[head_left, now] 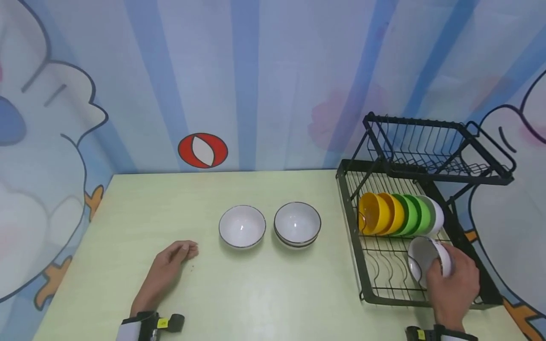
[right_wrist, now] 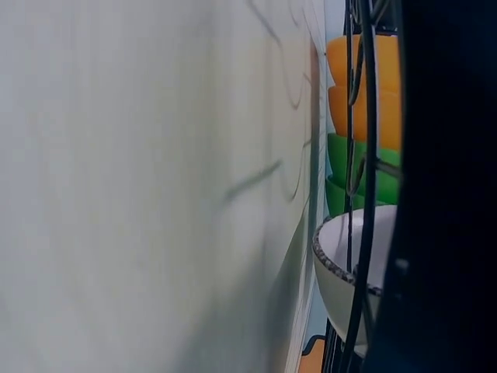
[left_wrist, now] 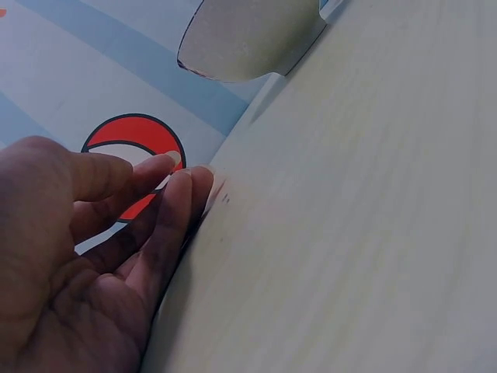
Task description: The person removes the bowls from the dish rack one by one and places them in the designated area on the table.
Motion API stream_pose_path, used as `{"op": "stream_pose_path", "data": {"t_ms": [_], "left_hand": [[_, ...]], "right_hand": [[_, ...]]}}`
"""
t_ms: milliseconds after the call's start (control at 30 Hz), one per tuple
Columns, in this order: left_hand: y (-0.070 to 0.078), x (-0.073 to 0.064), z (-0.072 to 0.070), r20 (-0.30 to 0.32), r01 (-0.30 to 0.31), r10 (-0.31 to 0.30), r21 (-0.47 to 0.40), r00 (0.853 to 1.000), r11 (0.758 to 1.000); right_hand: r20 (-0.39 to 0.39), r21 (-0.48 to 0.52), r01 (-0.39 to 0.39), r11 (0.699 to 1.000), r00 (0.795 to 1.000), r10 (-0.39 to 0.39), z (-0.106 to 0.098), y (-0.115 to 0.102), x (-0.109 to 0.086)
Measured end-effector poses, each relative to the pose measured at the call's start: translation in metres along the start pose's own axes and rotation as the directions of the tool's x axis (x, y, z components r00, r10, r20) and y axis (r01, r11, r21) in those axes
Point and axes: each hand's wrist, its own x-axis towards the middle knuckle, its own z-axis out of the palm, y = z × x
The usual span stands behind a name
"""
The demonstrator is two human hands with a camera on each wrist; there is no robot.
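My right hand (head_left: 454,274) grips a white bowl (head_left: 420,259) by its side, thumb at the rim. This bowl is tipped on edge in the front of the black dish rack (head_left: 364,284); its speckled dark rim shows in the right wrist view. My left hand (head_left: 172,263) rests on the table with loosely curled fingers, holding nothing. To its right stand a white bowl (head_left: 242,227) and a small stack of white bowls (head_left: 297,221), all upright with dark rims.
Behind the held bowl, yellow bowls (head_left: 372,214), green bowls (head_left: 411,215) and a white bowl (head_left: 436,218) stand on edge in a row in the rack. An upper wire shelf (head_left: 443,179) overhangs the rack's back. A striped cartoon backdrop (head_left: 281,94) borders the table (head_left: 256,303).
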Motion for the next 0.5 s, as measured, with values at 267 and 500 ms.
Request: {"op": "stream_pose_path", "data": {"t_ms": [267, 500], "left_hand": [[-0.001, -0.002, -0.002, 0.001, 0.005, -0.005, -0.013, 1.000, 1.000], [-0.005, -0.001, -0.003, -0.015, -0.032, 0.032, -0.031, 0.999, 0.999]], "right_hand": [[0.072, -0.025, -0.092, 0.995, 0.993, 0.093, 0.002, 0.001, 0.007], [0.299, -0.154, -0.161, 0.975, 0.933, 0.202, -0.006, -0.001, 0.015]]}}
